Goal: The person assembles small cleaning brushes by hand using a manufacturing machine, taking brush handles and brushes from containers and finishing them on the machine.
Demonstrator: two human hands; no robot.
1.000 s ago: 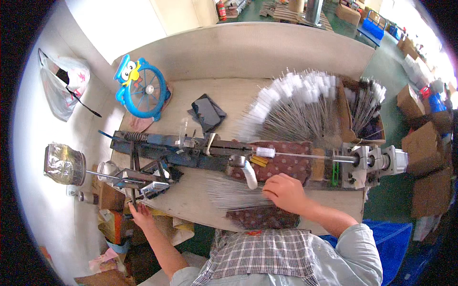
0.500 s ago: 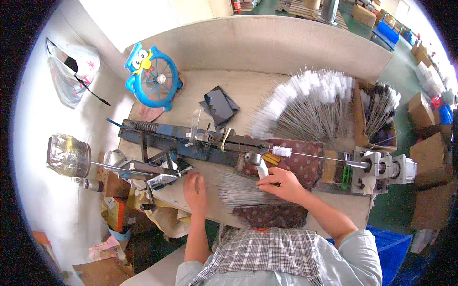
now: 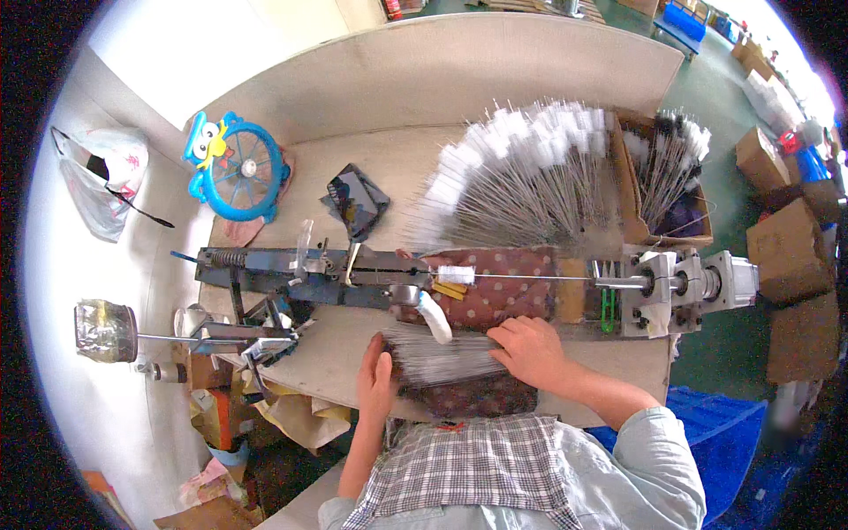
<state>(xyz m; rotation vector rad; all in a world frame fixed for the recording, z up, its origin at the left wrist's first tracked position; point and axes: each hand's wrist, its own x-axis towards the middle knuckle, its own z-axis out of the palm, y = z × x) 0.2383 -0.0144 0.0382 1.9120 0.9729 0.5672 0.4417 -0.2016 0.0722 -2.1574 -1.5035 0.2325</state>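
A bundle of thin metal wires point(image 3: 437, 362) lies on dotted brown cloth before me. My left hand point(image 3: 377, 375) rests at the bundle's left end, fingers stretched out and holding nothing. At the other end, my right hand point(image 3: 533, 353) has its bent fingers and thumb on the wires. Just beyond the bundle, a white-wrapped lever handle point(image 3: 434, 318) sticks out from the bench machine point(image 3: 362, 274), untouched. A white-bristled brush point(image 3: 457, 276) sits in the machine, its straight stem reaching right to the chuck point(image 3: 618, 282).
Finished white brushes point(image 3: 539, 168) fan out behind the machine, beside a cardboard box point(image 3: 671, 231) of darker brushes. A blue toy-like fan point(image 3: 238, 168) and a dark phone point(image 3: 355, 203) stand or lie at the back left. A crank arm with a wrapped canister point(image 3: 106, 331) juts out left.
My right hand has left the lever handle and moved onto the wires' right end. My left hand has come to the bundle's left end. The whole view has shifted slightly.
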